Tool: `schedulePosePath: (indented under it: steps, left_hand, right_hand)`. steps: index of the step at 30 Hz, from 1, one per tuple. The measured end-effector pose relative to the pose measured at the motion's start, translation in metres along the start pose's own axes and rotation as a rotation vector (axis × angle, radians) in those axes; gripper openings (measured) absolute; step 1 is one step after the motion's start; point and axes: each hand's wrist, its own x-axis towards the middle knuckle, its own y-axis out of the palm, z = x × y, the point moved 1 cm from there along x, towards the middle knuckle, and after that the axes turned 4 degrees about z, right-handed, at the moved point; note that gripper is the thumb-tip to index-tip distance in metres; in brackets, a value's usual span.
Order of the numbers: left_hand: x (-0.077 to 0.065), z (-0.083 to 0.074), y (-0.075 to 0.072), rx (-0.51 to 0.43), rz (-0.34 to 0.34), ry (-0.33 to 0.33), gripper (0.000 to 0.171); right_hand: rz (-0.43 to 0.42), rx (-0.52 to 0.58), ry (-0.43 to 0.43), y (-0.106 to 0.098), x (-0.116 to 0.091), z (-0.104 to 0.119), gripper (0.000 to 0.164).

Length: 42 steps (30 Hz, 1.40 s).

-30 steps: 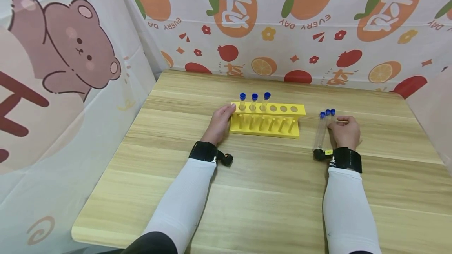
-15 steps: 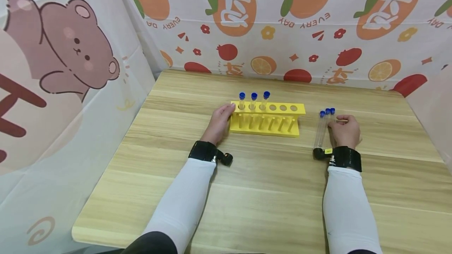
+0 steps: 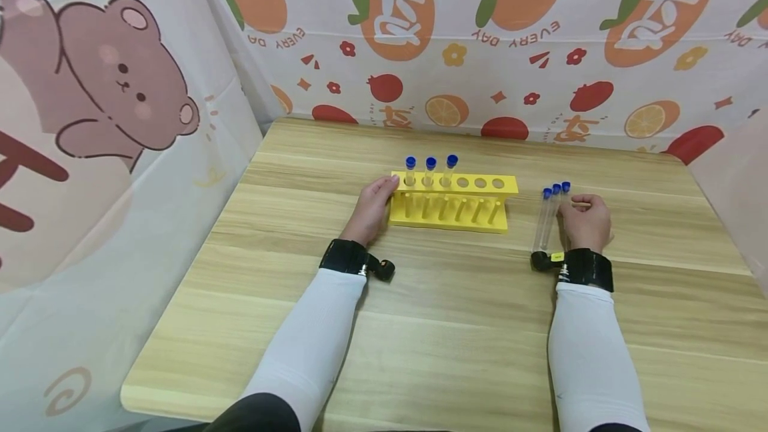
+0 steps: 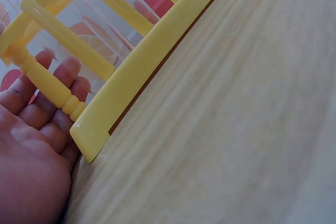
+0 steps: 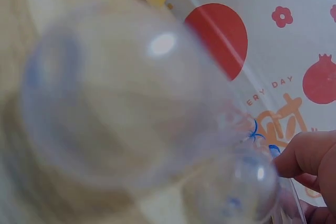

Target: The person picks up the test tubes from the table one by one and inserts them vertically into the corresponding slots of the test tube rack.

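In the head view, my left hand (image 3: 369, 209) grips the left end of a yellow test tube rack (image 3: 450, 225). Its thumb lies on the top plate, and the left wrist view shows the fingers (image 4: 39, 111) around the end post. Three blue-capped test tubes (image 3: 430, 175) stand in the rack's left holes. To the right of the rack, three more clear test tubes (image 3: 545, 222) lie side by side on the table. My right hand (image 3: 587, 224) pinches the rightmost tube just below its blue cap (image 3: 566, 187). Large blurred tube ends (image 5: 121, 98) block much of the right wrist view.
Three round holes at the right of the rack's top plate hold no tubes. The wooden table (image 3: 456, 325) reaches back to a fruit-patterned curtain (image 3: 336, 12). A bear-patterned sheet (image 3: 198, 245) hangs along the left side. Each wrist carries a black camera strap (image 3: 345, 257).
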Motion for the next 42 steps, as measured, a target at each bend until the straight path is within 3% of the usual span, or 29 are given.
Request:
schedulePosePath:
  steps: [15, 29, 34, 39, 42]
  left_hand:
    - [0.0, -0.002, -0.002, -0.009, -0.012, 0.012, 0.046]
    - [-0.001, -0.007, -0.002, 0.001, -0.004, -0.004, 0.046]
    - [-0.001, -0.003, -0.002, -0.009, -0.006, 0.005, 0.047]
    - [-0.003, -0.002, -0.002, -0.006, 0.004, -0.003, 0.047]
    - [-0.004, -0.002, -0.001, 0.011, 0.006, -0.01, 0.048]
  right_hand:
    - [-0.034, 0.074, -0.013, 0.0, 0.003, 0.004, 0.014]
    - [-0.039, 0.128, 0.01, -0.001, 0.007, 0.006, 0.035]
    - [-0.043, 0.316, -0.014, 0.001, 0.004, 0.009, 0.029]
    - [-0.038, 0.621, -0.059, 0.001, -0.005, 0.018, 0.037]
    - [-0.033, 0.729, -0.09, -0.002, -0.015, 0.026, 0.04]
